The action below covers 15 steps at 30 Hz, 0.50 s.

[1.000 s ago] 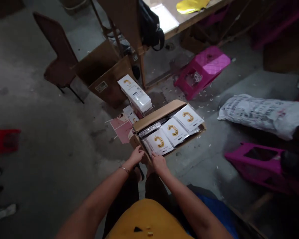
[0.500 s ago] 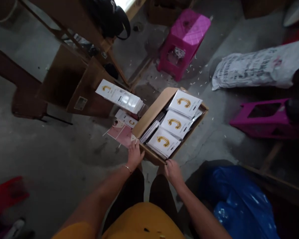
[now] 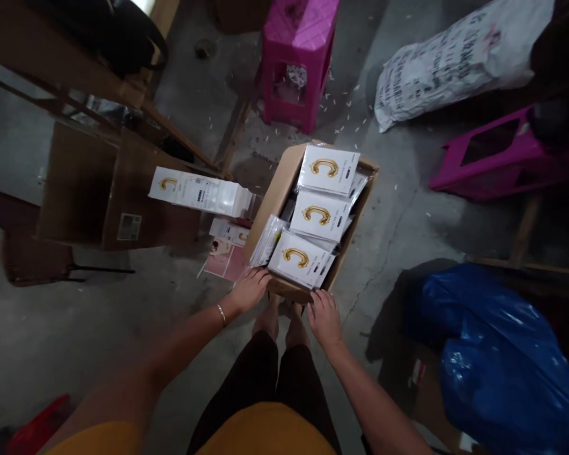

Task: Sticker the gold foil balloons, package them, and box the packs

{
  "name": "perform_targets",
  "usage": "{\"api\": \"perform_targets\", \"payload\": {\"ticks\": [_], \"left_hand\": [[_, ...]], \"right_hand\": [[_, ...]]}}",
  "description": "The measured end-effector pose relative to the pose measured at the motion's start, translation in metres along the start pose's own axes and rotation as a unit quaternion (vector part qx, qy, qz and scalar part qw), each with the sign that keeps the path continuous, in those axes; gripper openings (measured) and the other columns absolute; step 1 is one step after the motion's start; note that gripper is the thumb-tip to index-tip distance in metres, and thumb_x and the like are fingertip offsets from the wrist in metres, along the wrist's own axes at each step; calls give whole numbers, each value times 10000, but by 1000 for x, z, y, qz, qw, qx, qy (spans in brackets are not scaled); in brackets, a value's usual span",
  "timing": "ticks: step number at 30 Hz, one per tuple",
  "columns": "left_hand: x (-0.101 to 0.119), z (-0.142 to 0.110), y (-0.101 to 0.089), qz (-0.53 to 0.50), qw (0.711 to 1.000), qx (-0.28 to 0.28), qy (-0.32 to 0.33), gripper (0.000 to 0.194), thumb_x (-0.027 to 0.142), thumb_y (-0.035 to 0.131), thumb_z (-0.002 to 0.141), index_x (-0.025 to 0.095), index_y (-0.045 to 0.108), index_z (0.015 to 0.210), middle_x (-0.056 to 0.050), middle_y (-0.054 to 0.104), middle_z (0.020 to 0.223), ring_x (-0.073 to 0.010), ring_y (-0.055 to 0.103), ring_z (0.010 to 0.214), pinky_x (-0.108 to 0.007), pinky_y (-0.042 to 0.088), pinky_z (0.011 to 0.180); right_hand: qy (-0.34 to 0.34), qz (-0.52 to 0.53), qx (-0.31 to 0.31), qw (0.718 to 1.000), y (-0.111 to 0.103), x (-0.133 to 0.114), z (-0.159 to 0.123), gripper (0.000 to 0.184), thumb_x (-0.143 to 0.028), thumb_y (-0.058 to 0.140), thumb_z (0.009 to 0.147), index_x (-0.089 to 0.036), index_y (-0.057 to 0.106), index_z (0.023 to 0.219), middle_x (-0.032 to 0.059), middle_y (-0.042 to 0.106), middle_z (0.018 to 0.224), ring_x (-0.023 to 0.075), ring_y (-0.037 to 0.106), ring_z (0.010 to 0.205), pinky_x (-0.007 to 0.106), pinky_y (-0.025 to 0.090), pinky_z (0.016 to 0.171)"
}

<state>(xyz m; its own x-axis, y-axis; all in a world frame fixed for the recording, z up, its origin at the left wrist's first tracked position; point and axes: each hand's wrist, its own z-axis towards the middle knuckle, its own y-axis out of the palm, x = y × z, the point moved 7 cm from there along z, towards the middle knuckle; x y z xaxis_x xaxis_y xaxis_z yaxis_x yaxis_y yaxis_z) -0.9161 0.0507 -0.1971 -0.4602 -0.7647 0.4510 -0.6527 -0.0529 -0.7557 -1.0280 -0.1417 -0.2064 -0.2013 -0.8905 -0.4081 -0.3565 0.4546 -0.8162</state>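
Note:
A cardboard box (image 3: 271, 197) full of white packets hangs or stands in front of my legs. Three stacks show gold C-shaped balloons on their top packets (image 3: 301, 258), and more packets (image 3: 268, 241) stand on edge along the left side. My left hand (image 3: 250, 288), with a bracelet at the wrist, grips the near left corner of the box. At the near right corner, my right hand (image 3: 324, 315) has its fingers curled over the rim. Whether the box's underside touches the floor is hidden.
Left of the box lie a long row of white packets (image 3: 199, 193) and a pink sheet (image 3: 222, 259), beside a brown carton (image 3: 152, 208). Pink stools (image 3: 298, 57) stand ahead and at right, near a white printed sack (image 3: 455, 63). A blue plastic bag (image 3: 502, 354) lies at lower right.
The view has turned and shifted, so the surroundings appear rotated. The packets at the box's near left now lean differently, bunched by the corner. Both hands remain on the box.

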Motion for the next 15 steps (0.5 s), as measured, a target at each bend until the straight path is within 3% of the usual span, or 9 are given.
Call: {"api": "perform_targets", "payload": {"ticks": [4,7,10,15], "left_hand": [[-3,0,-1,61,998,-17,-1,387,257,556,945,161,518,1317,-125,504,1386,-285,476,1286,-530,397,1071],[-5,8,6,102,994,-31,-8,378,331,590,933,165,547,1271,-112,545,1320,-265,563,1169,-500,488,973],[-3,18,15,131,990,-49,-4,343,330,582,939,164,566,1239,-107,575,1271,-241,591,1114,-466,515,939],[1,34,30,152,985,-76,34,279,346,608,917,161,644,1124,-84,679,1091,-226,661,1003,-452,547,900]], "right_hand": [[40,5,-11,999,-4,-1,9,392,-228,391,957,-111,557,1292,178,551,1357,293,426,1307,503,273,1136],[96,-8,-30,995,-7,7,18,345,-275,442,973,-181,558,1283,142,554,1347,282,484,1252,514,362,1076],[142,-23,-72,987,-4,10,26,283,-353,536,952,-210,601,1189,91,586,1273,217,577,1119,460,471,978],[221,-19,-135,966,9,5,37,295,-354,589,927,-156,608,1144,76,635,1145,190,635,980,403,546,848]]}}
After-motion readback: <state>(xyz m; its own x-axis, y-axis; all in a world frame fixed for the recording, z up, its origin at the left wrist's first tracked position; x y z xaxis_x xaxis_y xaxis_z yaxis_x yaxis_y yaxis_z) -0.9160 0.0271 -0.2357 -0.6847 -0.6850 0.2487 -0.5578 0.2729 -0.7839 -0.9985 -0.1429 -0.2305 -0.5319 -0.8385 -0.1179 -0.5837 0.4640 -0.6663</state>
